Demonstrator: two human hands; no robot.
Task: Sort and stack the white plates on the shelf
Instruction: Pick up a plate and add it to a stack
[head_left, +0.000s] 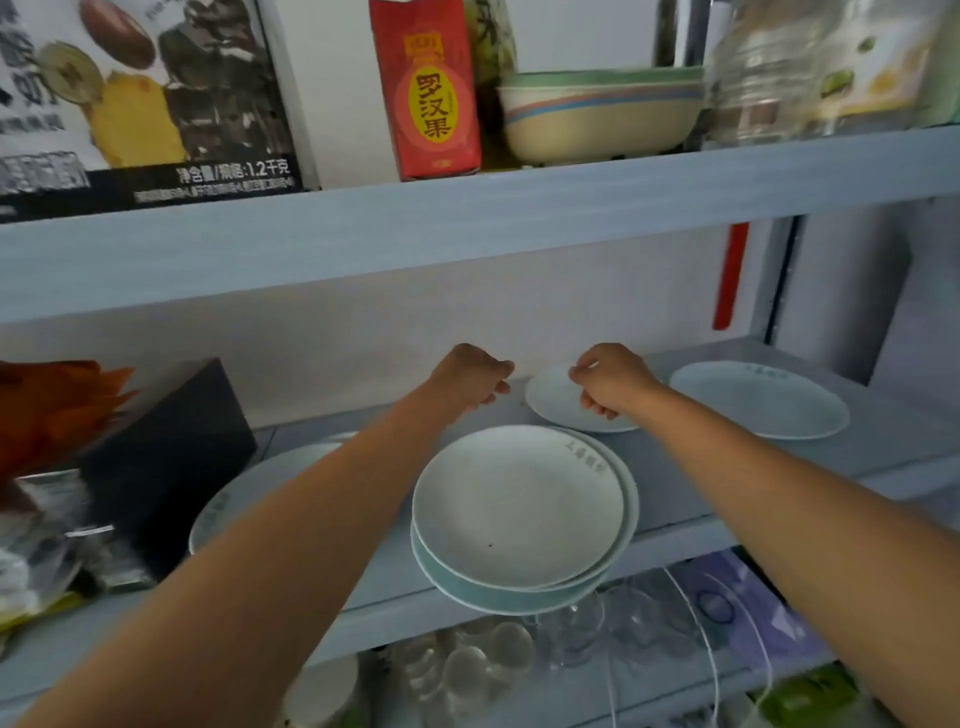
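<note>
A stack of white plates (519, 509) sits mid-shelf and overhangs the front edge of the shelf (675, 540). Behind it lies a small white plate (550, 402). My right hand (610, 382) is over this plate, fingers curled, thumb and forefinger pinching its far rim. My left hand (475, 379) hovers just left of it, fingers curled and holding nothing. A large white plate (758, 400) lies at the back right. Another large white plate (228, 506) lies at the left, partly hidden under my left forearm.
A black box (171, 457) and orange packaging (52, 410) crowd the shelf's left end. The shelf board above (467, 234) hangs low, carrying a red carton (426, 88) and stacked bowls (597, 114). Glasses (483, 665) stand on the shelf below.
</note>
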